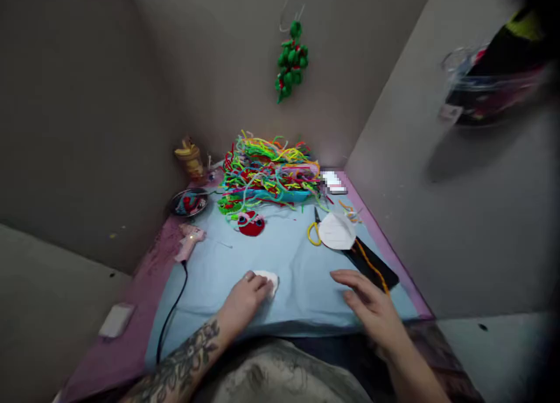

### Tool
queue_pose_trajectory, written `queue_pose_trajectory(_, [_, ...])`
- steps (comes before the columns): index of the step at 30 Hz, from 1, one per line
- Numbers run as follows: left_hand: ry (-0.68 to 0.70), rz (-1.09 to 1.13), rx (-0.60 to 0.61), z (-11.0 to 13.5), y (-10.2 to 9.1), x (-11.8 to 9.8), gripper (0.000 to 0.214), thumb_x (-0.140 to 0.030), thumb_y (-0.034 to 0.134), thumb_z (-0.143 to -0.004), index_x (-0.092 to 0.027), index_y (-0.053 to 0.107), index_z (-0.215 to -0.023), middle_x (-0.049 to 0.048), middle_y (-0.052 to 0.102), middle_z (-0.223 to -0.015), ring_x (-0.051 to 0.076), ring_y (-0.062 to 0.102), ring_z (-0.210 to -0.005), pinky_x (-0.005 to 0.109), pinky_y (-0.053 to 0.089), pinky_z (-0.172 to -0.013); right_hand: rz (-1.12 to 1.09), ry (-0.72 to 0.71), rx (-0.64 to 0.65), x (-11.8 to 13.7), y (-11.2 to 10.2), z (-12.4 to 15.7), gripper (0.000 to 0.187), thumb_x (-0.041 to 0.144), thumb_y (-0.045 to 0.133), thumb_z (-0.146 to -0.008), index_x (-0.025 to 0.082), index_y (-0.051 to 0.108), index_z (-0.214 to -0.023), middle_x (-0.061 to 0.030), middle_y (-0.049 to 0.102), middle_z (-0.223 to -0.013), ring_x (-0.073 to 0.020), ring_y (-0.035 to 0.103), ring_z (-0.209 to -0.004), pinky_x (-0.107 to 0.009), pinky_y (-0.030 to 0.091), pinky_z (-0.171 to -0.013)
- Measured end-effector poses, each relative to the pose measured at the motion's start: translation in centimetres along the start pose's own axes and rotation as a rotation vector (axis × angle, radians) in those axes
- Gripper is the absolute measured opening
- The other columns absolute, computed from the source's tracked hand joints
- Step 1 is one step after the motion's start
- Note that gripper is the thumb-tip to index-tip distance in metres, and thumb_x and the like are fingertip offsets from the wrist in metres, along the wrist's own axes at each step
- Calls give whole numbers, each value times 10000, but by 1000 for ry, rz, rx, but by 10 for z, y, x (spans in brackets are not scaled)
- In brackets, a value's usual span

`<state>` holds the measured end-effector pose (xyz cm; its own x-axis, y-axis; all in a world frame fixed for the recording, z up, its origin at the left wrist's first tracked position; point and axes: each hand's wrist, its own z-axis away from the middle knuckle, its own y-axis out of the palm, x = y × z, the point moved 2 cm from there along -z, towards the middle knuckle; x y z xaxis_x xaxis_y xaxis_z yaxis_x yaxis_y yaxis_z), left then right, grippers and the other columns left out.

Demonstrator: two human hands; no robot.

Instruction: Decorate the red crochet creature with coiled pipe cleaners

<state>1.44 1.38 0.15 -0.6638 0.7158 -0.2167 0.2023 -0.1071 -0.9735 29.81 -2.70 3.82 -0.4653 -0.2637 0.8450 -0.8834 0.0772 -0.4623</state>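
My left hand [245,298], with a ring on one finger, lies at the front of the blue cloth. Its fingers curl over a small white piece [272,279] of soft-looking material, most of which they cover. Off to the right, my right hand [371,307] hovers near the cloth's front with fingers stretched out and thumb apart, holding nothing. Beyond it lie a white paper disc [336,231] with faint lines and a pair of yellow-handled scissors [314,234], partly under the disc. An orange twisted strand [371,260] crosses a black flat object [374,262].
A pile of colourful fuzzy stems [271,170] fills a blue tray [289,195] at the back. A red figure with eyes [251,223] lies before it. At left are a pink glue gun [189,243] with a black cord and a dark bowl [189,203]. A phone [333,182] lies back right.
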Motion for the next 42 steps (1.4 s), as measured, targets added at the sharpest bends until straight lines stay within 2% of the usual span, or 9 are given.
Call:
queue_pose_trajectory(8, [-627,-250,-52,38,-32,88,328,-79,411,-868,-153,616,-1113,102,618,-936,242,541,-882,359,446,-772,19,44,16,-2,-6,0,223,361,533,-879,262,678,-1016,-76,673,-1089,-230,620,-1044,-349,511,-894])
queue_pose_trajectory(13, [-616,-241,-78,-3,-34,107,318,-55,381,-863,-85,626,-1063,134,601,-925,257,548,-881,367,431,-781,-15,47,29,5,13,-3,238,374,534,-876,239,683,-1004,-93,675,-1075,-234,620,-1037,-361,508,-898])
queue_pose_trajectory(18, [-395,-137,1,-25,-8,54,257,-90,466,-876,-161,642,-1050,77,627,-965,202,543,-914,305,445,-838,-40,54,36,7,20,-3,248,378,533,-874,231,684,-1004,-99,675,-1069,-235,615,-1040,-372,496,-915])
queue_pose_trajectory(22, [-64,-3,24,-10,30,-23,263,-145,533,-876,-178,591,-1130,53,631,-1027,179,526,-956,275,452,-870,-58,79,31,1,20,-6,252,384,530,-875,229,687,-996,-100,675,-1064,-234,619,-1029,-366,498,-906])
queue_pose_trajectory(25, [43,62,-13,1,45,-43,254,-173,523,-887,-199,577,-1134,59,619,-1011,183,518,-958,281,461,-845,-75,78,48,2,21,-11,251,383,527,-877,224,688,-986,-102,677,-1046,-231,620,-1025,-355,501,-897])
queue_pose_trajectory(27, [6,79,-35,1,40,-24,236,-160,500,-891,-216,594,-1100,52,617,-1003,176,519,-943,285,451,-862,-76,57,69,4,22,-14,253,381,525,-878,221,687,-987,-103,678,-1036,-230,619,-1024,-352,499,-898])
queue_pose_trajectory(33, [-352,199,-198,-28,-2,91,234,-118,488,-821,-198,692,-903,84,655,-929,227,528,-941,350,422,-874,-63,67,48,4,24,-19,284,414,525,-868,217,701,-970,-113,684,-1022,-239,633,-994,-364,508,-889])
queue_pose_trajectory(39, [-479,251,-360,-48,-29,140,222,-128,500,-713,-173,714,-747,75,694,-788,207,610,-766,298,472,-717,-66,120,-3,-12,31,-13,305,454,541,-847,229,720,-950,-112,691,-1024,-242,646,-989,-352,514,-899])
queue_pose_trajectory(42, [-558,277,-487,-49,-64,171,265,-212,467,-753,-137,703,-846,55,700,-746,192,629,-684,267,484,-616,-61,148,-7,-23,34,-11,316,462,534,-851,224,726,-927,-113,698,-1002,-234,658,-966,-323,527,-875])
